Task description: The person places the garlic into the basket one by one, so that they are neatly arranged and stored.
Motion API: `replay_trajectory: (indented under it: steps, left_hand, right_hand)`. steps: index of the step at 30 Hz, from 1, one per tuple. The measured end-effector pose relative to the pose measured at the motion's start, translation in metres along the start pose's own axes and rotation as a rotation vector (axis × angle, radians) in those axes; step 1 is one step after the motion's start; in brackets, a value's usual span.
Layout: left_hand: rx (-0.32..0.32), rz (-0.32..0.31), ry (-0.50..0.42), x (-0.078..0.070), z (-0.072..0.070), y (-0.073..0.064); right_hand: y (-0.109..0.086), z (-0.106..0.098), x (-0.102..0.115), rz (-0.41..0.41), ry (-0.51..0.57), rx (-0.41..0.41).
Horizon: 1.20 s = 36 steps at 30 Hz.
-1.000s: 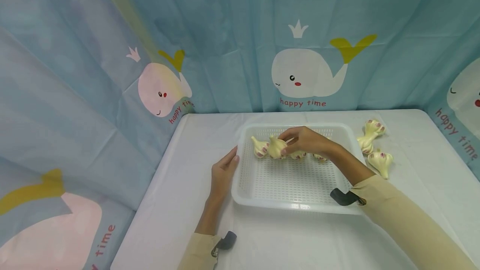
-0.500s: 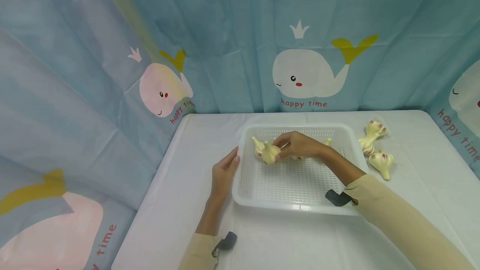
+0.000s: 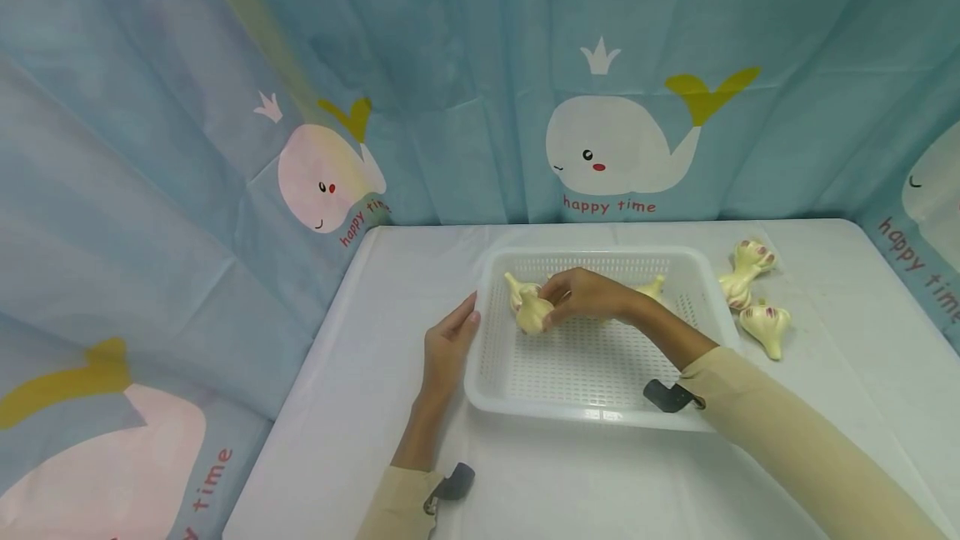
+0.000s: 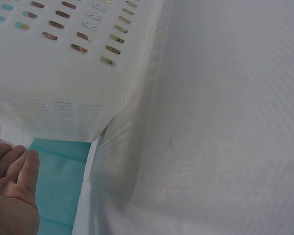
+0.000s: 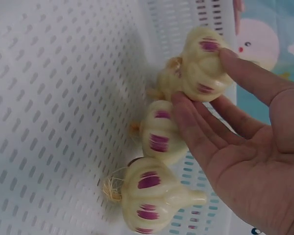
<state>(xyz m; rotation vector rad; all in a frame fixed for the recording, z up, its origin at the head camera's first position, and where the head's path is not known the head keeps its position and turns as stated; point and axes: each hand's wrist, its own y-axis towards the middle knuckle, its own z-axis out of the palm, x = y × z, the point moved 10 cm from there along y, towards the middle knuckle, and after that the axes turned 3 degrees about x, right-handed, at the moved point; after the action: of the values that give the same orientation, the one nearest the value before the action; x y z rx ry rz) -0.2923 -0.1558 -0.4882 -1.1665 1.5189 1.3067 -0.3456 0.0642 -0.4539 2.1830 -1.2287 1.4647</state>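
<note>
My right hand [image 3: 588, 294] pinches a pale garlic bulb [image 3: 534, 313] between thumb and fingers, over the left part of a white perforated plastic basket [image 3: 600, 417]. Purple streaks mark the held bulb in the right wrist view. Another bulb [image 3: 513, 288] lies just behind it, partly covered. Under the hand, a middle bulb [image 5: 161, 132] and a nearer bulb [image 5: 149, 196] lie inside the basket. My left hand [image 3: 444, 352] rests against the basket's left side with its fingers fairly straight. Its fingers [image 4: 28, 171] show below the basket wall in the left wrist view.
Right of the basket, three garlic bulbs lie on the white-covered table [image 3: 360, 373]: a back one [image 3: 752, 255], a middle one [image 3: 735, 290] and a front one [image 3: 767, 326]. A blue whale-print curtain [image 3: 465, 165] stands behind and to the left.
My right hand has moved left and slightly nearer with the garlic bulb, uncovering a bulb at the basket's right. My left hand has stayed at the basket's side.
</note>
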Motion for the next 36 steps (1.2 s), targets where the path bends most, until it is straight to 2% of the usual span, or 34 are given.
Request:
replay_trajectory:
  steps: [7, 23, 36]
  left_hand:
    - [-0.005, -0.002, 0.007, -0.001, -0.001, 0.000]
    - [-0.006, 0.004, 0.004, 0.001, -0.001, 0.000]
    - [-0.006, 0.014, -0.006, -0.002, -0.001, 0.000]
  right_hand:
    - [0.003, 0.006, 0.001, 0.023, -0.017, 0.013]
    - [0.009, 0.020, 0.004, 0.015, -0.024, 0.051]
    - [0.017, 0.028, 0.007, 0.006, -0.150, 0.056]
